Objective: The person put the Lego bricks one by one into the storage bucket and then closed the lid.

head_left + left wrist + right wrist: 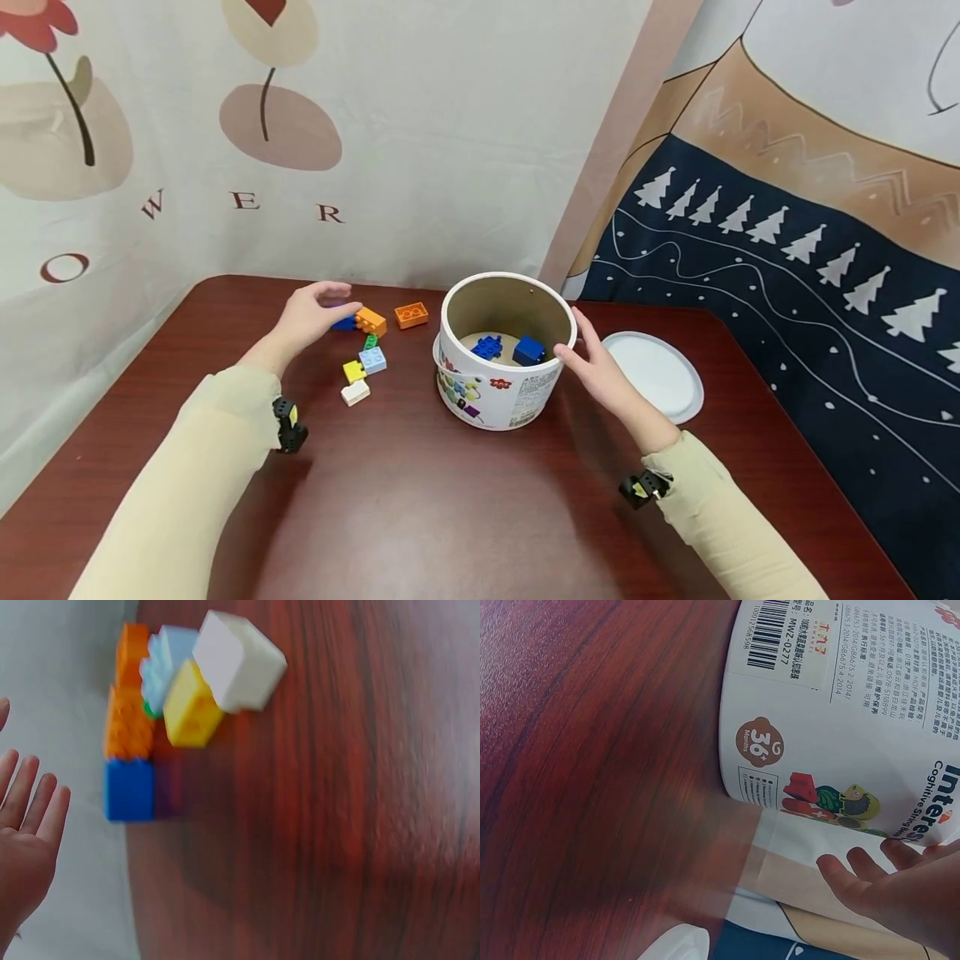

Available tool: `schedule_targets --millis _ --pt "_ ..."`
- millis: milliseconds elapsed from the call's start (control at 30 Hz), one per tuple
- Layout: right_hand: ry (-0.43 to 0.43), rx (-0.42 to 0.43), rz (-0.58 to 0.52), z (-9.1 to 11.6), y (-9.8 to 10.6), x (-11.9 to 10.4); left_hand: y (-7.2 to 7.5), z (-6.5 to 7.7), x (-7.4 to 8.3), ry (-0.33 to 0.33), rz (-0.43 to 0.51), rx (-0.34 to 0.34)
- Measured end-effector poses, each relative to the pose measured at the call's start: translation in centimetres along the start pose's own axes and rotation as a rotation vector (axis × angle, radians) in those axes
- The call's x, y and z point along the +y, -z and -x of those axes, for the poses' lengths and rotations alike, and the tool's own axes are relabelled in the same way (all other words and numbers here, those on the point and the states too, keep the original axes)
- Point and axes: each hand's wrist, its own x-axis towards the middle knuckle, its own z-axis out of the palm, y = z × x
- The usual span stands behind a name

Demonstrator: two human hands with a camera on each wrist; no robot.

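Note:
My left hand (311, 321) hovers at the back left of the table with fingers extended, close to a blue brick (343, 323). In the left wrist view that hand (26, 832) shows spread fingers and nothing held, apart from the blue brick (129, 790). An orange brick (371, 322) adjoins the blue one. At the right side of a white round bucket (498, 400), my right hand (600, 367) touches the rim, thumb at the front and fingers behind. Two blue pieces lie inside, one studded (487, 347) and one block-like (529, 351).
Around the left hand lie another orange brick (412, 315), a green piece (371, 342), a light blue brick (372, 360), a yellow brick (354, 372) and a white brick (356, 392). A white lid (654, 377) lies right of the bucket. Curtains hang behind the table.

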Motion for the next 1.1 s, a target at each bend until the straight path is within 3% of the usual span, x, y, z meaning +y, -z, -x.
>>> schedule_targets --millis 267,567,767,967,1100 --pt "-0.007 0.003 -0.014 -0.2 -0.2 0.3 0.3 -0.5 -2.7 0.101 -0.028 0.011" --pt "-0.004 -0.003 -0.017 -0.3 -0.5 0.2 -0.2 -1.4 -4.0 0.082 -0.093 -0.115" --pt "0.009 0.0 -0.026 -0.3 -0.4 0.2 0.0 -1.6 -4.4 0.057 -0.178 -0.088" --pt "-0.002 0.004 -0.025 -0.3 -0.2 0.3 0.1 -1.5 -5.0 0.108 -0.134 -0.088" --pt "0.006 0.016 -0.022 -0.3 -0.1 0.4 0.2 -1.3 -5.0 0.108 -0.123 -0.115"
